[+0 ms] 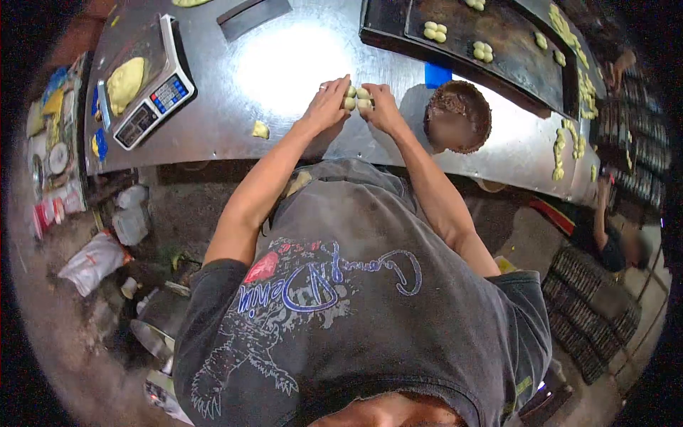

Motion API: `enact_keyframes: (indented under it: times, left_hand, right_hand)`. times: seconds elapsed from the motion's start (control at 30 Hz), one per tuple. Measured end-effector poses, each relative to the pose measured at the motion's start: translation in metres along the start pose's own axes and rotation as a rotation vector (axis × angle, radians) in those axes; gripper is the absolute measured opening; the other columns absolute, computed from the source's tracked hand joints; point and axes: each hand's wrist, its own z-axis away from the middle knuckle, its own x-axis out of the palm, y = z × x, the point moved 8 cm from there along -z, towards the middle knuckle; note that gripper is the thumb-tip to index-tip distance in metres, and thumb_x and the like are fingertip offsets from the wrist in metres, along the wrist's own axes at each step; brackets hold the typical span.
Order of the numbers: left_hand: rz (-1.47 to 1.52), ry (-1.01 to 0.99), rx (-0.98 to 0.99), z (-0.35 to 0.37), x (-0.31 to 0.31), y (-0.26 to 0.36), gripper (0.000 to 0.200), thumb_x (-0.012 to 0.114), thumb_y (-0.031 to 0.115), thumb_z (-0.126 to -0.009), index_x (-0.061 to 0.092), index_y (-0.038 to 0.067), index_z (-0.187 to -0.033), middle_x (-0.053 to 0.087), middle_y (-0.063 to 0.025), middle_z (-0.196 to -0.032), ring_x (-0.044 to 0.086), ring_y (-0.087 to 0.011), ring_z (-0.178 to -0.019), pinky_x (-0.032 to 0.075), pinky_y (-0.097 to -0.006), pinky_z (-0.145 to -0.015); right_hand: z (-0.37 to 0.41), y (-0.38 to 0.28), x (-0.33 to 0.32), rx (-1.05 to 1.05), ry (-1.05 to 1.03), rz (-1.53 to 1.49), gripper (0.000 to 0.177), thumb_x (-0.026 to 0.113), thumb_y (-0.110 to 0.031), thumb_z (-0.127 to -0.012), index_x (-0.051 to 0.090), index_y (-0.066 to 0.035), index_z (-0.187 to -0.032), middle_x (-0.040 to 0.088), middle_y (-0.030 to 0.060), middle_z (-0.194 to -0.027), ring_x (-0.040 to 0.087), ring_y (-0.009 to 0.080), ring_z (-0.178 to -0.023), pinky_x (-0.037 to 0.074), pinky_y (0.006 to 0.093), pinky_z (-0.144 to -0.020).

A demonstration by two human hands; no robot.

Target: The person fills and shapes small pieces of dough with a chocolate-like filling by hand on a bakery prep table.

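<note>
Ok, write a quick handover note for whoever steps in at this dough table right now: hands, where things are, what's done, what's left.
Left hand and right hand: each pinches one side of a cluster of dough balls on the metal table.
Tray: dark, beyond the hands, holding several shaped clusters.
Scale: a dough lump sits on it; a small scrap lies on the table nearby.
Brown bowl: just right of the right hand.
Done: the clusters on the tray.
Left: the cluster in hand is not yet on the tray, and the lump looks uncut.
</note>
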Motion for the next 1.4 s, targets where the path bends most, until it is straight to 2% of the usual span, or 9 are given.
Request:
enact_keyframes:
  times: [0.17, 0.37, 0.53, 0.6, 0.77, 0.87, 0.97, 1.23, 1.4]
  left_hand:
    - [-0.019, -0.032, -0.135, -0.004, 0.036, -0.016, 0.052, 0.078, 0.018, -0.082, 0.055, 0.007, -0.128, 0.055, -0.0177, -0.117, 0.059, -0.0409, -0.103, 0.050, -0.0490, -0.091]
    - [0.227, -0.128, -0.169, 0.024, -0.002, -0.002, 0.074, 0.078, 0.023, -0.083, 0.043, 0.000, -0.144, 0.052, -0.0254, -0.135, 0.063, -0.0378, -0.111, 0.052, -0.0444, -0.095]
    - [0.487, 0.024, -0.562, 0.088, -0.050, -0.044, 0.058, 0.068, 0.022, -0.094, 0.046, -0.005, -0.141, 0.056, -0.0258, -0.133, 0.062, -0.0362, -0.112, 0.049, -0.0416, -0.098]
    - [0.000, 0.239, -0.310, 0.103, -0.090, -0.036, 0.048, 0.064, 0.019, -0.097, 0.051, -0.003, -0.138, 0.060, -0.0232, -0.128, 0.062, -0.0358, -0.111, 0.049, -0.0404, -0.097]
    - [-0.241, 0.357, -0.670, 0.150, -0.092, -0.075, 0.057, 0.064, 0.033, -0.097, 0.047, 0.005, -0.144, 0.050, -0.0204, -0.141, 0.045, -0.0389, -0.131, 0.032, -0.0531, -0.111]
    - [-0.257, 0.266, -0.724, 0.151, -0.069, -0.076, 0.064, 0.064, 0.039, -0.096, 0.043, 0.009, -0.148, 0.038, -0.0213, -0.149, 0.033, -0.0434, -0.137, 0.024, -0.0585, -0.113]
    - [-0.292, 0.281, -0.713, 0.151, -0.066, -0.072, 0.061, 0.063, 0.034, -0.096, 0.042, 0.011, -0.149, 0.034, -0.0220, -0.150, 0.032, -0.0449, -0.136, 0.026, -0.0572, -0.112]
    - [-0.061, 0.407, -0.782, 0.166, -0.081, -0.098, 0.047, 0.052, 0.023, -0.104, 0.044, 0.004, -0.146, 0.050, -0.0200, -0.139, 0.052, -0.0352, -0.126, 0.039, -0.0493, -0.105]
    - [0.042, 0.868, -1.043, 0.192, -0.108, -0.084, 0.048, 0.041, 0.034, -0.109, 0.045, 0.001, -0.143, 0.049, -0.0207, -0.141, 0.056, -0.0341, -0.121, 0.048, -0.0456, -0.097]
  right_hand:
    - [-0.009, 0.000, 0.023, 0.065, -0.005, -0.075, 0.053, 0.075, -0.005, -0.076, 0.062, -0.006, -0.127, 0.051, 0.0231, -0.122, 0.056, 0.0398, -0.112, 0.049, 0.0422, -0.099]
    - [-0.022, 0.008, 0.019, 0.050, -0.422, -0.002, 0.071, 0.081, -0.024, -0.078, 0.051, -0.013, -0.142, 0.045, 0.0252, -0.131, 0.054, 0.0441, -0.116, 0.052, 0.0503, -0.094]
    - [0.005, -0.031, 0.018, 0.166, -0.121, 0.248, 0.081, 0.079, -0.050, -0.077, 0.051, -0.015, -0.144, 0.040, 0.0288, -0.148, 0.044, 0.0495, -0.132, 0.045, 0.0586, -0.104]
    - [0.010, -0.045, 0.041, 0.028, -0.010, 0.427, 0.067, 0.078, -0.040, -0.082, 0.055, -0.011, -0.138, 0.046, 0.0292, -0.142, 0.047, 0.0474, -0.128, 0.045, 0.0562, -0.104]
    - [0.014, -0.038, 0.025, -0.153, -0.022, 0.069, 0.033, 0.076, -0.022, -0.088, 0.060, -0.008, -0.114, 0.059, 0.0183, -0.116, 0.059, 0.0282, -0.100, 0.049, 0.0439, -0.076]
    - [0.031, -0.010, 0.015, 0.408, -0.483, -0.860, 0.027, 0.072, -0.017, -0.092, 0.062, -0.012, -0.117, 0.060, 0.0083, -0.108, 0.059, 0.0156, -0.089, 0.050, 0.0322, -0.067]
    - [0.034, 0.021, -0.069, 0.430, -0.220, -0.897, 0.031, 0.074, -0.024, -0.093, 0.061, -0.010, -0.117, 0.063, 0.0026, -0.089, 0.056, 0.0108, -0.072, 0.048, 0.0275, -0.061]
    - [-0.010, 0.142, -0.359, 0.221, 0.494, -0.426, 0.039, 0.080, -0.032, -0.087, 0.063, -0.008, -0.113, 0.066, 0.0045, -0.105, 0.062, 0.0142, -0.093, 0.052, 0.0288, -0.079]
    - [-0.072, 0.238, -0.459, 0.145, 0.719, 0.240, 0.046, 0.078, -0.045, -0.086, 0.067, -0.016, -0.119, 0.056, 0.0202, -0.124, 0.059, 0.0336, -0.106, 0.048, 0.0478, -0.093]
